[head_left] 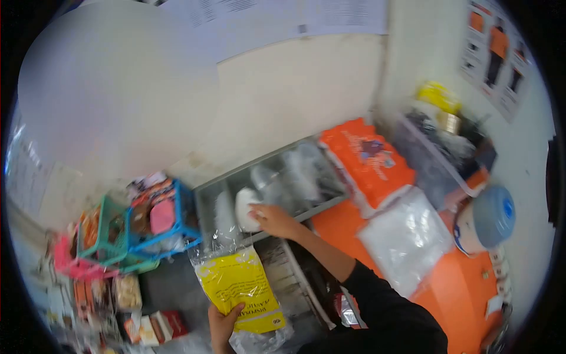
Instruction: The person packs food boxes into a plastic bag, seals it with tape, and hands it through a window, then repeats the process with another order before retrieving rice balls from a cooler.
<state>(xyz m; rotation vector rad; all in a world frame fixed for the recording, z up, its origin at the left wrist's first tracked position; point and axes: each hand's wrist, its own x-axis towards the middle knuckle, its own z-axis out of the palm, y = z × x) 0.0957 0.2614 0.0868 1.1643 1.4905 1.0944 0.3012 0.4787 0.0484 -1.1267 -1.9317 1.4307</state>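
My left hand [225,323] grips the lower end of a yellow-printed clear plastic packet [243,286], thumb on top; the print reads "disposable plastic", and its contents cannot be made out. My right hand [274,222] reaches over the front edge of a grey divided tray [215,184]. Its fingers are closed at the side of a white rounded item [246,207], which looks like a stack of cups or lids, though blur hides the detail. Clear plastic items [268,184] stand in the neighbouring compartments.
Blue [190,215] and green [112,227] baskets of small goods stand left of the tray. An orange packet [372,159] and a clear plastic bag [407,239] lie to the right. Beyond them are a filled plastic bin [433,159] and a blue-lidded tub [486,218].
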